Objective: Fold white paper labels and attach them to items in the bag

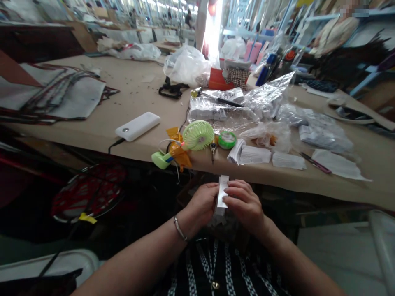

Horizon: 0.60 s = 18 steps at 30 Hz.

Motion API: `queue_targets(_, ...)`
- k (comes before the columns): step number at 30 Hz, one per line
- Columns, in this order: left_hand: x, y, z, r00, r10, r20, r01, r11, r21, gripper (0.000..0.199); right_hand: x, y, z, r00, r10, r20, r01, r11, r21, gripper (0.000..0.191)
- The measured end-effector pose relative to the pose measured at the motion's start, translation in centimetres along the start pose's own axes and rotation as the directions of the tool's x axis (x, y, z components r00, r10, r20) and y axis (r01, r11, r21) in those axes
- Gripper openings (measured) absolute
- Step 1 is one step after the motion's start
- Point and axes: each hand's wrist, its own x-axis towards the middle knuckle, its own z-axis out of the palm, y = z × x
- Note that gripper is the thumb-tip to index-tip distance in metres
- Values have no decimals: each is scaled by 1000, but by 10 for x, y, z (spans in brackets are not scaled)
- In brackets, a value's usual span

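Note:
A narrow stack of white paper labels (222, 191) is held upright between my two hands, just in front of the table edge. My left hand (203, 203) grips its left side, thumb along the edge; its other fingers are largely hidden. From the right, my right hand (246, 202) presses curled fingers against the face and edge of the labels. Just beyond, on the table, lie a folded bundle of white labels (249, 154), a flatter label pile (289, 160) and a green round container (226, 140) with white contents.
A green fan (197, 135) with orange tape and a small screwdriver-like tool (213, 152) sit at the table edge. A white power bank (138, 126) lies left. Clear plastic packets (222, 111), a thread snipper (315, 163) and layered sheets (61, 94) also rest on the table (129, 90).

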Motion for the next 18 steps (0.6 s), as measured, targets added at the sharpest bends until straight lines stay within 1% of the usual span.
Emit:
queue_targets(2,0,-1,-3,999,44,20,-43,999,-28,8,-1,0,10,997,-48,66,49,999,-9,16)
queue_targets(5,2,-3,-9,997,78,-14,-79,995,-63,7,-4,3,16,991,-77,111,81,996,-25,16)
queue_targets(8,4,-5,-13,995,87,-46,-90,993,-76,7,-6,4,16,981,-90,170,100,994,-52,16)
queue_targets(12,4,-6,-12,995,89,-54,-94,992,-85,9,-5,2,13,969,-89,229,110,990,-83,16)
queue_targets(18,2,-7,-12,997,67,-40,-71,991,-112,16,-1,1,12,963,-94,253,114,991,-67,17)
